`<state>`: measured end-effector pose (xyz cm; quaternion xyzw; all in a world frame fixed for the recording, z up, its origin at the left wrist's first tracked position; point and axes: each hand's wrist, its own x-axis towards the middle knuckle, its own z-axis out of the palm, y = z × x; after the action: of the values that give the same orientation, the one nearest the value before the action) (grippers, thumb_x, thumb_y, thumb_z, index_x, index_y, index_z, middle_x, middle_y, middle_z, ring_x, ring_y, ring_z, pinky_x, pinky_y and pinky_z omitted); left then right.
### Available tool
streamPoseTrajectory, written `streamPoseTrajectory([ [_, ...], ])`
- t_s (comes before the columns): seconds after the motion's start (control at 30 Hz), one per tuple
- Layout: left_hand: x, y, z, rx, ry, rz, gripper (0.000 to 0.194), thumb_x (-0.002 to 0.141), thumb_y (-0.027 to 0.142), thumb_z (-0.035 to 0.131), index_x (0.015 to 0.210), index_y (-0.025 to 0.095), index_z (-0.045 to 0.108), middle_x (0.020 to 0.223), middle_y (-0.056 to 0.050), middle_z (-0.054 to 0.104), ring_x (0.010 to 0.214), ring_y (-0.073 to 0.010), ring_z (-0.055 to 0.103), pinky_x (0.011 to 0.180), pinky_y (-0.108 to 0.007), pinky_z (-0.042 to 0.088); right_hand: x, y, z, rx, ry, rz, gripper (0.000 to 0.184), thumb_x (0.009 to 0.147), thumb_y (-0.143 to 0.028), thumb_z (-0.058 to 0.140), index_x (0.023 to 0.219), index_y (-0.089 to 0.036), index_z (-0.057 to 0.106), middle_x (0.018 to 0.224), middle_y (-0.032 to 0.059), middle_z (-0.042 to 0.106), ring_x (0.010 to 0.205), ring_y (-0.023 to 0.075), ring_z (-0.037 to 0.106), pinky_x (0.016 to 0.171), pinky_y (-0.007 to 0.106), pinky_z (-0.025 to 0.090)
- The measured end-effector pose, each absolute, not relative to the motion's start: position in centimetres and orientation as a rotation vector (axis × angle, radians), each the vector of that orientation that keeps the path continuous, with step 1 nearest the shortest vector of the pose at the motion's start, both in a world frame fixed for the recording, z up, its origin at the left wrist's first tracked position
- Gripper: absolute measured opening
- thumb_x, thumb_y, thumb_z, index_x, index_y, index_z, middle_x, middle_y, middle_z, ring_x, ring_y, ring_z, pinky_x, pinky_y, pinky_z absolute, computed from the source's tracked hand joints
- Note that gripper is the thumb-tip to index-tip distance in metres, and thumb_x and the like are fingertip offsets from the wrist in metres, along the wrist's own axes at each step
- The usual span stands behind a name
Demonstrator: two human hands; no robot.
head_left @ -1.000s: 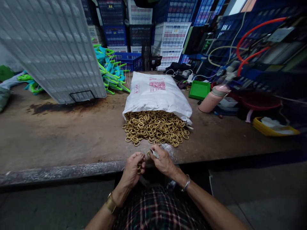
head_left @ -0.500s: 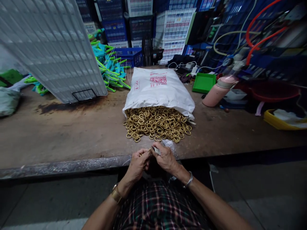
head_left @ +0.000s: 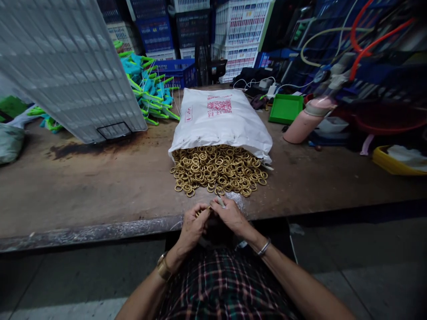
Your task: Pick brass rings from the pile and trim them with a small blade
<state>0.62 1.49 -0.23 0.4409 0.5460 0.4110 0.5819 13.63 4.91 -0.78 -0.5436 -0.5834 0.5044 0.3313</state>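
My left hand [head_left: 191,226] is closed around a few gold-coloured rings [head_left: 198,214], partly hidden by the fingers. My right hand [head_left: 234,218] pinches a small pale tool [head_left: 220,202] with a dark tip; its exact kind is too small to tell. Both sets of fingertips meet just above the table's front edge, at a ring held between them. Directly beyond them lies a heap of gold-coloured rings [head_left: 216,171], spilling from the mouth of a white woven sack [head_left: 222,120] with red print.
On the left of the wooden table [head_left: 83,191] leans a tall ribbed translucent panel [head_left: 83,66], with green and turquoise plastic pieces [head_left: 151,89] behind it. To the right are a green tray [head_left: 286,109], a pink bottle [head_left: 305,124] and a yellow tray [head_left: 390,163]. Stacked crates [head_left: 242,26] stand at the back.
The pale tool in my right hand has turned more upright, and the right fingers have shifted slightly. My left hand keeps its grip on the rings. The view has tilted a little.
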Motion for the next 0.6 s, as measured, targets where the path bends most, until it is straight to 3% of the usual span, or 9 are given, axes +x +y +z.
streamPoseTrajectory([
  [0.17,0.39,1.84,-0.29,0.878,1.230,0.905,0.026,0.071,0.042,0.057,0.078,0.016,0.055,0.049,0.006,0.045,0.037,-0.0055,0.037,0.038,-0.017,0.031,13.26,5.19,-0.76,-1.467,-1.536,1.266,0.019,0.071,-0.036,0.049,0.064,-0.017,0.051,0.059,-0.0040,0.047,0.059,0.0102,0.041,0.057,0.022,0.033],
  [0.6,-0.07,2.31,-0.62,0.730,1.082,0.931,0.029,0.071,0.043,0.058,0.072,0.016,0.050,0.063,0.003,0.051,0.039,-0.0033,0.038,0.035,-0.015,0.029,12.87,5.42,-0.18,-1.403,-1.555,1.316,0.021,0.074,-0.032,0.044,0.059,-0.018,0.048,0.051,-0.0048,0.047,0.052,0.0096,0.042,0.054,0.022,0.033],
])
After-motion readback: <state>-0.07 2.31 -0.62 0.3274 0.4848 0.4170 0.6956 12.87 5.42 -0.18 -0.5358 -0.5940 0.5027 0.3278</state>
